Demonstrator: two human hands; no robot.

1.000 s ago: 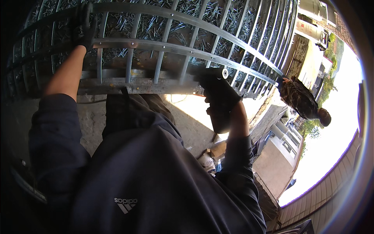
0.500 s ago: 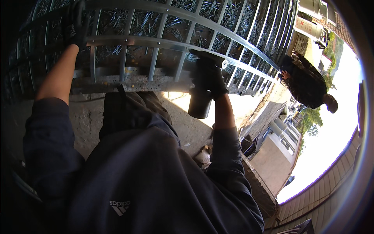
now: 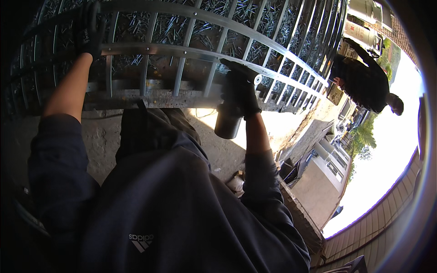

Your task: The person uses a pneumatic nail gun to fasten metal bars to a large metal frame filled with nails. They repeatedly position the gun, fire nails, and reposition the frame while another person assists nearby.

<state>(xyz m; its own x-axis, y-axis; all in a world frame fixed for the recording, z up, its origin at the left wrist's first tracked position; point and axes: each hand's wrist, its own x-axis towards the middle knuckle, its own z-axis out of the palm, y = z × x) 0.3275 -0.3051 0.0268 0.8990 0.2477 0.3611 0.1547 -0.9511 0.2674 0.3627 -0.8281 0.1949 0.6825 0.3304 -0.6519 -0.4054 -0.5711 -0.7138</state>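
Observation:
A metal frame of long rails joined by thin cross slats spans the work surface in front of me. My left hand, in a dark glove, is closed on the frame at the far left, over a slat between the rails; deep shade hides part of its fingers. My right hand, gloved too, is wrapped round the grip of a dark rivet gun. The gun's wide cylinder hangs below my fist. Its body lies over the near rail, pointing left, with a pale round end beside my hand.
Many loose shiny metal pins lie scattered beneath the frame. At the frame's far right end stands another person in dark clothes. White buckets are behind that person. A concrete floor lies below the work surface's edge.
My right hand and the rivet gun have shifted slightly left. My left hand has stayed put. The other person has shifted and now stretches an arm toward the buckets.

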